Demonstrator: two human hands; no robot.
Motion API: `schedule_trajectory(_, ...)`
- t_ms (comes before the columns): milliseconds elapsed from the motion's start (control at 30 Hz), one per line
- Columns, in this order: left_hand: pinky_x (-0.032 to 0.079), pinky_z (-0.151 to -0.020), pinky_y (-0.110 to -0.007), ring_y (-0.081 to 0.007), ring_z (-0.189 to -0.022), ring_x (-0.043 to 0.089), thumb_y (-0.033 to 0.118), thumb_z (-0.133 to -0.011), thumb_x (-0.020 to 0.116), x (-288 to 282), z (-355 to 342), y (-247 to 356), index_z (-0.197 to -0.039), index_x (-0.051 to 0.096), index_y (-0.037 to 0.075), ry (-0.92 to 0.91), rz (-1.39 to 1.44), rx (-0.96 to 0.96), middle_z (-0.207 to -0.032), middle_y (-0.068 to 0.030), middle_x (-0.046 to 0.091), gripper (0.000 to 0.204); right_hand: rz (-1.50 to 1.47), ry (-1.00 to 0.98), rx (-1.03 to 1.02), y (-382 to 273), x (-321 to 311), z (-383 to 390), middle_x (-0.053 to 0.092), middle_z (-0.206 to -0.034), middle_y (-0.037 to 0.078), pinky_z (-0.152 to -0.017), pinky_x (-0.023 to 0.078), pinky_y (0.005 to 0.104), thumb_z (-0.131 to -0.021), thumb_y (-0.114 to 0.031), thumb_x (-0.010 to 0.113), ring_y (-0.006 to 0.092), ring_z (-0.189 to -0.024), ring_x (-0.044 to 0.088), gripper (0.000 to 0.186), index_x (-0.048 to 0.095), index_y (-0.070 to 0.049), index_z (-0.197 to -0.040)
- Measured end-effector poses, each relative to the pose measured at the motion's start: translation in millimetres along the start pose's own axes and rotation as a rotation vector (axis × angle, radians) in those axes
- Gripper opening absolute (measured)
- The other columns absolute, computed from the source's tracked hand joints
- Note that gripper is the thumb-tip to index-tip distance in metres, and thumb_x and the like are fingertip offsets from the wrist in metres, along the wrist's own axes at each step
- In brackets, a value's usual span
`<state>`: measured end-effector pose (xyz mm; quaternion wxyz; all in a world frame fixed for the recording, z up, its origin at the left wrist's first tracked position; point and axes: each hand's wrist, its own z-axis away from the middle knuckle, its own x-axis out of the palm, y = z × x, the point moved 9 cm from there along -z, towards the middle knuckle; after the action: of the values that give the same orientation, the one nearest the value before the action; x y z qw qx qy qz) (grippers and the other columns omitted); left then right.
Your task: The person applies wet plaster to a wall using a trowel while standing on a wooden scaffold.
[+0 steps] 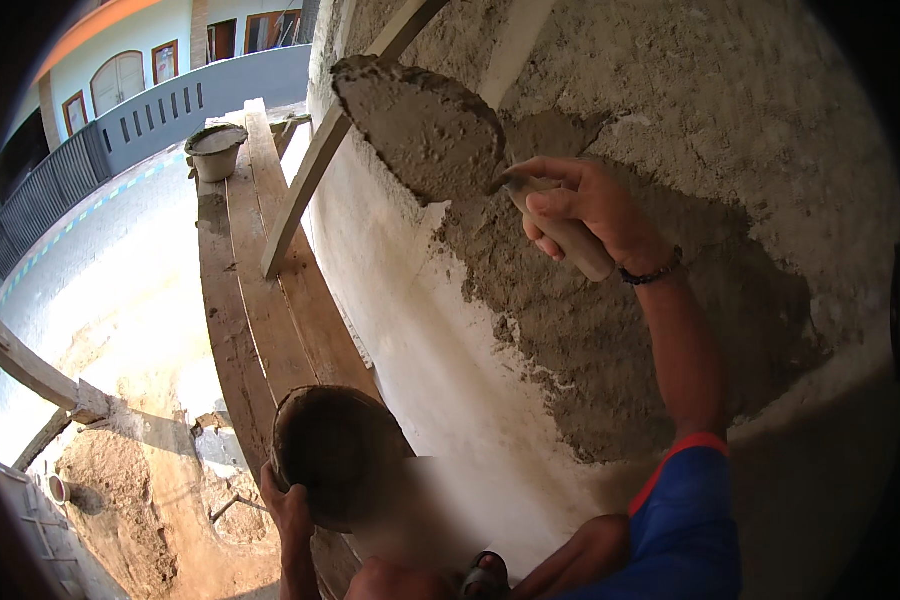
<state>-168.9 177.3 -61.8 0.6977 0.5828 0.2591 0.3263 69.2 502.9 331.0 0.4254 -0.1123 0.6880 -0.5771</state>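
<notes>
A trowel loaded with grey wet mortar (pixel 415 120) is held up against the rough wall (pixel 640 300) by my right hand (pixel 580 215), whose fingers wrap round its pale handle. A darker patch of plaster spreads over the wall below and right of it. My left hand (pixel 285 505) grips the side of a dark bucket (pixel 335 450) on the wooden planks at the bottom; its inside is in shadow, and a blurred area covers part of the view beside it.
Long scaffold planks (pixel 250 330) run away from me, crossed by a slanted timber (pixel 305 195). Another bucket of mortar (pixel 215 150) stands at the far end. A timber post (pixel 30 365), sandy ground (pixel 120 500), a street and a house with a fence lie to the left.
</notes>
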Motion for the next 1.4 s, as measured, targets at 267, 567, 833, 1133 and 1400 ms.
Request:
schedule_trajectory(267, 0.041, -0.097, -0.035, -0.0267, -0.100, 0.054, 0.003, -0.064, 0.048, 8, 8, -8, -0.118, 0.054, -0.006, 0.044, -0.094, -0.003, -0.103, -0.0159, 0.058, 0.054, 0.861, 0.887, -0.082, -49, -255, 12, 0.060, -0.071, 0.008, -0.053, 0.052, 0.0346, -0.093, -0.037, 0.063, 0.0140, -0.058, 0.059, 0.055, 0.056, 0.002, -0.131)
schedule_trajectory(567, 0.044, -0.094, -0.036, -0.0267, -0.094, 0.056, 0.002, -0.064, 0.048, 15, 8, 20, -0.115, 0.055, -0.006, 0.063, -0.212, 0.015, -0.098, -0.0162, 0.059, 0.052, 0.706, 0.454, 0.225, 83, -119, -46, 0.058, -0.072, 0.009, -0.054, 0.050, 0.0390, -0.091, -0.025, 0.067, 0.0170, -0.057, 0.056, 0.058, 0.049, 0.002, -0.139)
schedule_trajectory(833, 0.044, -0.092, -0.035, -0.0256, -0.093, 0.057, 0.001, -0.063, 0.048, 5, 5, 2, -0.114, 0.056, -0.006, 0.061, -0.113, 0.038, -0.097, -0.0151, 0.060, 0.051, 0.866, 0.465, 0.388, 150, -140, -184, 0.052, -0.061, 0.010, -0.047, 0.041, 0.0392, -0.092, -0.014, 0.059, 0.0179, -0.048, 0.047, 0.021, 0.063, 0.007, -0.088)
schedule_trajectory(1133, 0.045, -0.092, -0.034, -0.0237, -0.093, 0.057, -0.001, -0.064, 0.047, -6, 3, -1, -0.112, 0.056, -0.006, 0.079, -0.033, 0.011, -0.098, -0.0146, 0.061, 0.049, 1.395, 0.595, 0.267, 19, -182, -153, 0.057, -0.056, 0.016, -0.047, 0.048, 0.0430, -0.092, -0.015, 0.054, 0.0260, -0.049, 0.056, 0.037, 0.054, -0.003, -0.057)
schedule_trajectory(1400, 0.044, -0.092, -0.034, -0.0242, -0.096, 0.057, -0.001, -0.066, 0.047, -3, 6, -2, -0.117, 0.054, -0.007, 0.065, -0.059, 0.033, -0.105, -0.0158, 0.059, 0.052, 1.548, 0.529, -0.337, -81, -123, -34, 0.068, -0.087, 0.014, -0.066, 0.058, 0.0432, -0.091, -0.025, 0.063, 0.0275, -0.068, 0.067, 0.048, 0.057, -0.001, -0.132)
